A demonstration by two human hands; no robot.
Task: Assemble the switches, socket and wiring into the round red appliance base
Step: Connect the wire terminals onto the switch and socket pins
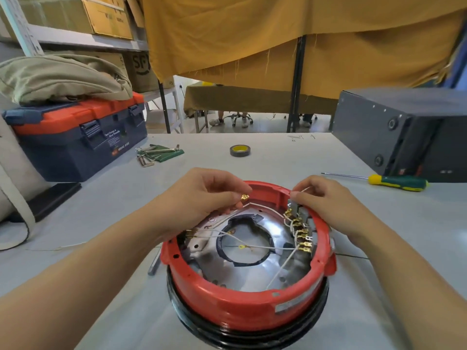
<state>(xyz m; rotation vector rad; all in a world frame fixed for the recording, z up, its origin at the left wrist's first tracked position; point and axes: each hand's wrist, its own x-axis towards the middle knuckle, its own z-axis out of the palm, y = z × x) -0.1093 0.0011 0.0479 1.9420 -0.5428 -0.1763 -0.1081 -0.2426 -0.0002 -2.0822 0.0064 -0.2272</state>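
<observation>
Head view: our red base (242, 296) sits upside down on the table (290, 160), just before us.
Left hand (202, 198): pinches a brass terminal (244, 197) on a white wire (262, 206), we judge ready for plugging in.
Right hand (326, 200): fingers curled on the switch block (300, 213) at the rim, likely steadying it.
Unclear: which tab we aim for; our right fingertips hide the block's top.

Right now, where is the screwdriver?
In the head view the green and yellow screwdriver lies on the grey table, to the right beyond the red base, just in front of the dark box.
</observation>
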